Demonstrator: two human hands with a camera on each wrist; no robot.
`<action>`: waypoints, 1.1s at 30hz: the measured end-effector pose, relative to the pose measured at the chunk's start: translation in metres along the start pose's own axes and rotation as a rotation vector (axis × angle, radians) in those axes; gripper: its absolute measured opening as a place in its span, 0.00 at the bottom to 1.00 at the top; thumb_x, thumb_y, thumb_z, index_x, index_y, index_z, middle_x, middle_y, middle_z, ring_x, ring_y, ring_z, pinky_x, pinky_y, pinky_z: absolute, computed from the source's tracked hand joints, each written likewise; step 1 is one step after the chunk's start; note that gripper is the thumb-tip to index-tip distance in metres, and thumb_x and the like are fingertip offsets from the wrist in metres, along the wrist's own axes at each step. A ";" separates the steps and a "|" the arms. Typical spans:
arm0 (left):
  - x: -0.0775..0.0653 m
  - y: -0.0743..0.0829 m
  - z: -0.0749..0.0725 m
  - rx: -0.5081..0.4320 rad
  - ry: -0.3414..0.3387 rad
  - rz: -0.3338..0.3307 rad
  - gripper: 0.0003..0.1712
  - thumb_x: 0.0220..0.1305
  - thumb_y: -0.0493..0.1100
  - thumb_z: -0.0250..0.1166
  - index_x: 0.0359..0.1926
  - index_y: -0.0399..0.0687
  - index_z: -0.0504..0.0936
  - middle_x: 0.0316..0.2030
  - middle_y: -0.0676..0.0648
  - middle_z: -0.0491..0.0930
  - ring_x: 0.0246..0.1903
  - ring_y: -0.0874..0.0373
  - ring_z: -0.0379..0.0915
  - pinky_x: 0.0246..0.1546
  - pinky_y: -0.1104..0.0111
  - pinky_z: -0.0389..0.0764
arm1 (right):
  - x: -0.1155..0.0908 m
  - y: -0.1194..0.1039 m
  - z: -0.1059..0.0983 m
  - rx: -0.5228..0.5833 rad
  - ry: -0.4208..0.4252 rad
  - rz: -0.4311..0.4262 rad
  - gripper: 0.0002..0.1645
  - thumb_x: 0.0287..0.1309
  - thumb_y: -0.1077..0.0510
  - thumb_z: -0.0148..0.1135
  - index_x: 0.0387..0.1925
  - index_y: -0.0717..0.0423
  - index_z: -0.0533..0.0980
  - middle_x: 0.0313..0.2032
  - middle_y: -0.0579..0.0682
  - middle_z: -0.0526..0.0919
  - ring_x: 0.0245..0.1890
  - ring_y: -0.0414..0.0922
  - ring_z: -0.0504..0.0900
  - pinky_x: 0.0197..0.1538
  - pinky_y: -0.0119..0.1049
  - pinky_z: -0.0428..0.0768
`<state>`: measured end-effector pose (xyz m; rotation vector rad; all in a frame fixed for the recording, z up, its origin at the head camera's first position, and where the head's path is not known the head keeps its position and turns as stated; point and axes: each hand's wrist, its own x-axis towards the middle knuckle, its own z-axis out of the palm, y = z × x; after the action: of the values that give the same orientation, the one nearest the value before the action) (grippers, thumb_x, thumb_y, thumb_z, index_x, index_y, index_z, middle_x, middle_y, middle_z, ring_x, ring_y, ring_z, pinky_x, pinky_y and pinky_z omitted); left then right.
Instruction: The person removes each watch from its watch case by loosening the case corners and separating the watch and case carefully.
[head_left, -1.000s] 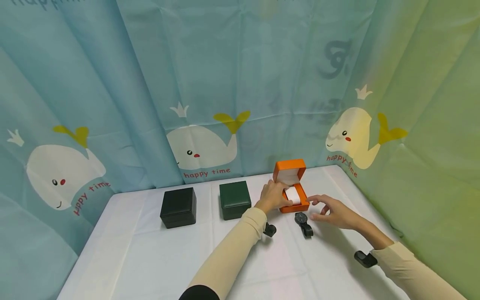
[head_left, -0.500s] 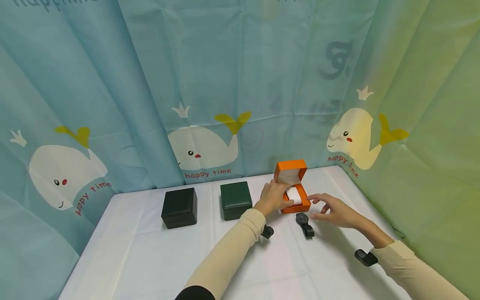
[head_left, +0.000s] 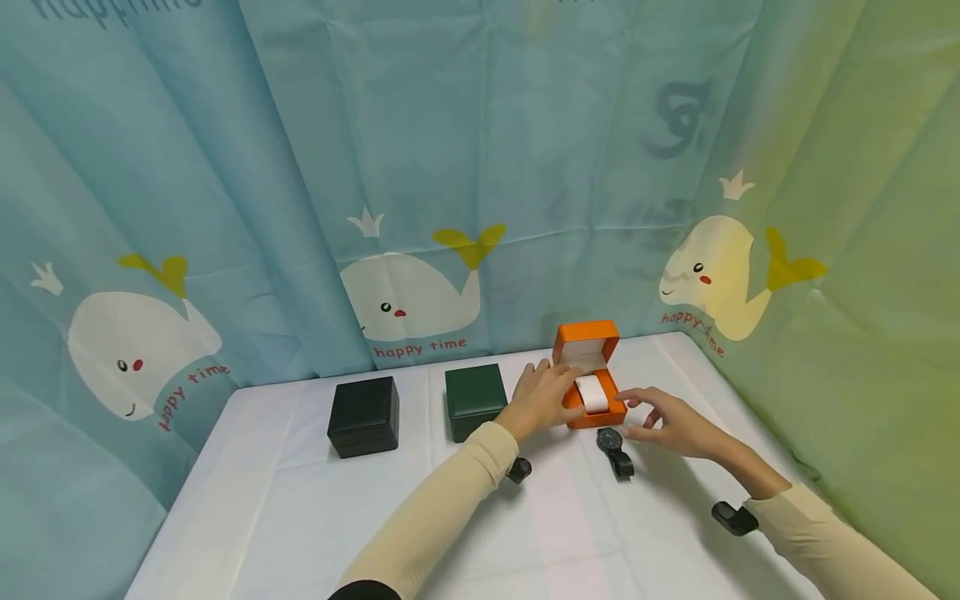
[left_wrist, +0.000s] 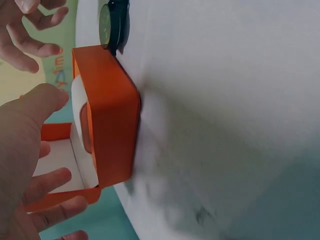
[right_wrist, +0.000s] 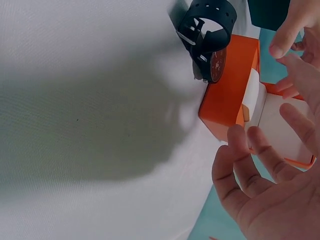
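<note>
An orange watch box [head_left: 597, 422] stands with its lid raised, a white cushion [head_left: 592, 394] inside. My left hand [head_left: 538, 402] is over the box's left side, fingers spread and thumb apart from them. In the left wrist view, that hand [left_wrist: 22, 155] has nothing in its grasp, with its thumb above the cushion's side. My right hand [head_left: 672, 427] is by the box's right front corner, fingers loosely bent and holding nothing. A black wristwatch [head_left: 611, 442] lies on the table in front of the box, its strap [right_wrist: 227, 15] closed in a loop.
Left of the orange box stand a dark green box [head_left: 476, 392] and, farther left, a black box [head_left: 363, 417], both with lids closed. A white cloth covers the table [head_left: 300, 517]. Blue curtain [head_left: 420, 125] hangs behind, green curtain [head_left: 892, 358] along the right.
My left hand has drawn back slightly to the left, uncovering more of the cushion. My right hand, the wristwatch and the boxes stay put; the head view has shifted a little.
</note>
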<state>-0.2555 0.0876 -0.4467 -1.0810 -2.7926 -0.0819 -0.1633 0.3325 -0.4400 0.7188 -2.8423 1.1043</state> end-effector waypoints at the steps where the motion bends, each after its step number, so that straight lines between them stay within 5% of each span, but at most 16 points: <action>1: -0.002 0.000 -0.001 0.008 0.001 0.005 0.38 0.66 0.68 0.64 0.72 0.62 0.72 0.65 0.55 0.77 0.55 0.52 0.73 0.55 0.57 0.75 | 0.000 0.000 0.000 -0.001 0.003 -0.008 0.31 0.62 0.56 0.73 0.63 0.64 0.75 0.52 0.64 0.80 0.33 0.39 0.79 0.35 0.34 0.80; 8: -0.012 -0.003 -0.009 0.055 0.018 0.015 0.38 0.67 0.71 0.62 0.72 0.62 0.72 0.65 0.54 0.77 0.54 0.53 0.72 0.54 0.57 0.75 | 0.001 0.002 0.004 -0.016 0.028 -0.042 0.30 0.61 0.56 0.74 0.62 0.64 0.75 0.53 0.63 0.80 0.33 0.40 0.78 0.36 0.35 0.80; 16: -0.024 -0.010 -0.013 0.089 0.058 0.029 0.37 0.65 0.71 0.62 0.71 0.64 0.73 0.64 0.53 0.77 0.54 0.52 0.73 0.56 0.55 0.75 | 0.005 0.000 0.007 -0.059 0.059 -0.016 0.32 0.60 0.55 0.74 0.63 0.64 0.75 0.52 0.63 0.79 0.39 0.52 0.79 0.34 0.35 0.79; 33: -0.049 -0.030 -0.023 0.104 0.126 0.013 0.38 0.66 0.71 0.61 0.72 0.64 0.72 0.70 0.50 0.71 0.61 0.49 0.70 0.63 0.50 0.70 | 0.024 -0.007 0.015 -0.129 0.115 -0.073 0.35 0.58 0.55 0.77 0.64 0.61 0.75 0.56 0.66 0.77 0.49 0.62 0.78 0.44 0.59 0.81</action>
<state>-0.2376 0.0304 -0.4317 -1.0318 -2.6465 -0.0023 -0.1792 0.3087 -0.4424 0.7194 -2.7369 0.9118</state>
